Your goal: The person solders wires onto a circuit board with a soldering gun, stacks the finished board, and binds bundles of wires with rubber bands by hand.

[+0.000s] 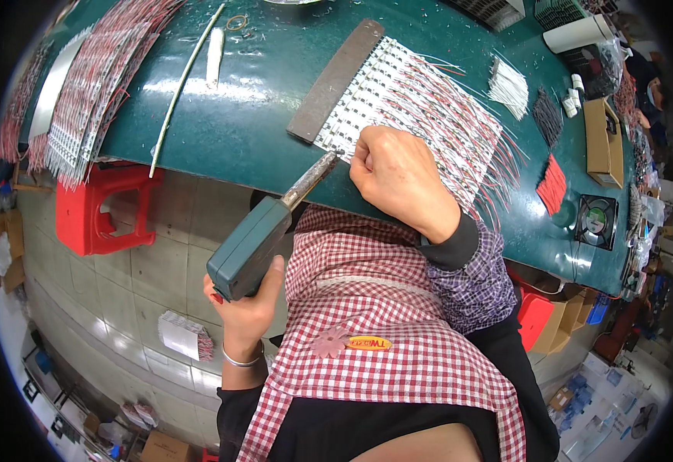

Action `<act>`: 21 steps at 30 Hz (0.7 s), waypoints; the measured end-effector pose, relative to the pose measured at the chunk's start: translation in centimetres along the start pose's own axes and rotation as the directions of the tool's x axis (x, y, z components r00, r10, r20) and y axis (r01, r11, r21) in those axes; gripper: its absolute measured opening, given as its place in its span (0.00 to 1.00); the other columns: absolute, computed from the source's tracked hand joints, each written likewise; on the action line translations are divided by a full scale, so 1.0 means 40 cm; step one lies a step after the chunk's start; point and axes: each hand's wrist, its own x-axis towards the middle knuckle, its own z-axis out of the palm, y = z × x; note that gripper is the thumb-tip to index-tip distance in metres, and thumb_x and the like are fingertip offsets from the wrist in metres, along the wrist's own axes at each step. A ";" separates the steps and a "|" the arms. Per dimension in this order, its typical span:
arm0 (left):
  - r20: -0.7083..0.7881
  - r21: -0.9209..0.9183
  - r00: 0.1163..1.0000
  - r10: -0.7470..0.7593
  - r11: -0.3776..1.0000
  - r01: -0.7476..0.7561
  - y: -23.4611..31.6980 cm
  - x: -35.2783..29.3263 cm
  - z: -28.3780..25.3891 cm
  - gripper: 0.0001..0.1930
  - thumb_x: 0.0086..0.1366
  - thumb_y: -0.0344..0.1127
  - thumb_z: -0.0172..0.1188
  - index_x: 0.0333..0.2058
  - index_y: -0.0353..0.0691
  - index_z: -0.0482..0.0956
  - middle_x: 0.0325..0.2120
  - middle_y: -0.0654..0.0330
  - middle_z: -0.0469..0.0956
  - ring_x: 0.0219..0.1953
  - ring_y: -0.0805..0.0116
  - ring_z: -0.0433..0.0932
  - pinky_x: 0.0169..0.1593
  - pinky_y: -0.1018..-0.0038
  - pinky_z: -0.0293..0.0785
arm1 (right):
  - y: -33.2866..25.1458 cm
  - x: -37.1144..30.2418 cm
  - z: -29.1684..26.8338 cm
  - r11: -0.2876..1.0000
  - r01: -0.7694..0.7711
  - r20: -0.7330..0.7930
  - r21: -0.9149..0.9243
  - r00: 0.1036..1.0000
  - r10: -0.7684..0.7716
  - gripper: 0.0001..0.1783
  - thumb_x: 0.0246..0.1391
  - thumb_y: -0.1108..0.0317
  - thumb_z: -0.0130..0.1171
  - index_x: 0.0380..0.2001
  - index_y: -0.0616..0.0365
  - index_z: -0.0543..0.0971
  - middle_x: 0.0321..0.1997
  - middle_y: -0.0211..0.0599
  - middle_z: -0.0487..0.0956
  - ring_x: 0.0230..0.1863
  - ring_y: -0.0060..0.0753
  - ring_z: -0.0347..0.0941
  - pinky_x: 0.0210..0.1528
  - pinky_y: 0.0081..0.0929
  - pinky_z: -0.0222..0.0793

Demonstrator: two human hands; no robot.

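Observation:
My left hand (248, 308) is wrapped round the handle of a dark green soldering gun (253, 245). Its metal barrel slants up and right, and the tip ends at the near corner of a white circuit board panel (361, 88). Rows of small dark parts cover that panel, and many red and white wires (448, 123) trail off its right side. Over the panel's near edge, my right hand (398, 171) is closed with fingers curled down. What its fingertips pinch is hidden. Along the panel's left edge lies a flat dark brown bar (336, 81).
Bundles of white (509, 87), black (546, 118) and red wires (552, 185) lie right on the green table (236, 138), beside a small fan (596, 221) and a cardboard box (604, 142). Wired panels (98, 92) and a thin white rod (186, 88) lie left. A red stool (105, 208) stands below.

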 end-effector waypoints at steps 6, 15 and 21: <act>0.006 -0.015 1.000 0.009 1.000 -0.009 -0.011 0.002 -0.002 0.09 0.48 0.26 0.68 0.28 0.31 0.79 0.23 0.60 0.80 0.22 0.73 0.77 0.26 0.78 0.69 | 0.002 -0.002 0.000 1.000 -0.008 -0.006 0.025 1.000 0.008 0.03 0.42 0.74 0.55 0.19 0.62 0.74 0.20 0.46 0.75 0.26 0.49 0.74 0.29 0.40 0.68; 0.036 -0.066 0.999 0.000 0.998 0.003 -0.012 0.004 0.009 0.08 0.47 0.23 0.68 0.27 0.32 0.79 0.22 0.61 0.80 0.22 0.76 0.76 0.26 0.80 0.69 | 0.001 -0.006 0.002 0.999 -0.033 -0.013 0.031 0.999 0.033 0.04 0.42 0.73 0.56 0.20 0.62 0.74 0.21 0.45 0.75 0.25 0.48 0.73 0.29 0.39 0.68; 0.055 -0.012 0.999 -0.003 1.000 0.004 -0.016 0.001 0.003 0.08 0.47 0.24 0.69 0.27 0.31 0.78 0.24 0.60 0.80 0.22 0.76 0.76 0.26 0.80 0.69 | 0.004 -0.010 0.002 0.999 -0.037 -0.014 0.036 0.999 0.038 0.03 0.42 0.74 0.56 0.20 0.62 0.74 0.21 0.46 0.75 0.25 0.49 0.73 0.29 0.39 0.68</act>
